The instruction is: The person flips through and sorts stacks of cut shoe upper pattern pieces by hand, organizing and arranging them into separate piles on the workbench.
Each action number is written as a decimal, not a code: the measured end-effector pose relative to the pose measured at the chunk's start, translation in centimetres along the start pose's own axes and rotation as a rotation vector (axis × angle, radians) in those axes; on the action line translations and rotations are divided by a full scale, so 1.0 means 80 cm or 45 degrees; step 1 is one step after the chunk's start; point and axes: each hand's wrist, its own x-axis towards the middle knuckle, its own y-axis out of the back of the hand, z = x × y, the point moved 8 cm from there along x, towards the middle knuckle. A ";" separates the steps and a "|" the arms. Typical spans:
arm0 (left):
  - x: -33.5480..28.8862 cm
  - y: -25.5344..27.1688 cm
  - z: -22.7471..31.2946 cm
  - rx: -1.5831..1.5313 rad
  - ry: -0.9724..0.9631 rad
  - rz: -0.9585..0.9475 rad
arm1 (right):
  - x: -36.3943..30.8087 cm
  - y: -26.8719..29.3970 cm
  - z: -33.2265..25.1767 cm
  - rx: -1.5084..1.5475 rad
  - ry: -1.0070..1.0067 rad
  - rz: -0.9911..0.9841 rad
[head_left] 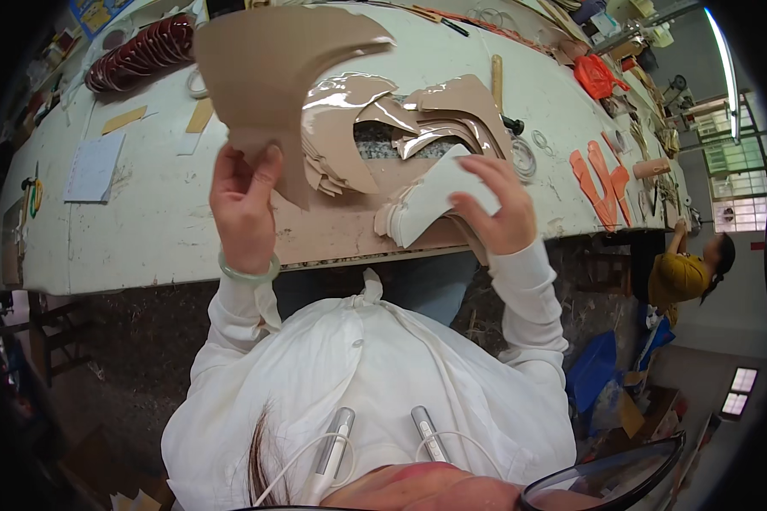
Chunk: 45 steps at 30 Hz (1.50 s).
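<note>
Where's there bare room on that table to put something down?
Left: the table between the paper and the left hand. A smaller patch lies between the right hand and the orange pieces. Between the hands it's crowded with stacked beige pieces and a white piece.

No text, labels, brands, numbers or signs legible in head view.
</note>
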 end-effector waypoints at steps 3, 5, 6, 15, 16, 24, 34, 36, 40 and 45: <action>-0.030 -0.031 -0.021 0.012 0.119 -0.209 | 0.014 0.024 -0.071 -0.199 0.303 0.507; -0.053 -0.057 -0.037 -0.001 0.264 -0.385 | 0.015 0.035 -0.077 -0.263 0.415 0.674; -0.061 -0.070 -0.048 -0.056 0.337 -0.443 | 0.027 0.032 -0.043 0.024 0.283 0.490; -0.083 -0.140 -0.081 0.568 0.125 -0.988 | 0.047 0.091 0.155 1.085 -0.432 0.079; -0.084 -0.141 -0.081 0.661 0.020 -0.984 | 0.055 0.109 0.180 1.122 -0.407 0.265; -0.096 -0.143 -0.124 0.814 -0.063 -1.046 | 0.091 0.106 0.293 1.684 -0.735 0.357; -0.100 -0.140 -0.142 0.916 -0.107 -1.058 | 0.092 0.031 0.311 1.293 -0.982 0.166; -0.102 -0.138 -0.151 0.961 -0.112 -1.036 | 0.080 0.042 0.323 0.726 -0.972 0.368; -0.102 -0.139 -0.147 0.859 -0.099 -1.023 | 0.044 0.043 0.240 -0.054 -0.382 0.298; -0.108 -0.135 -0.146 0.862 -0.255 -0.959 | -0.017 -0.013 0.138 0.138 -0.472 -0.555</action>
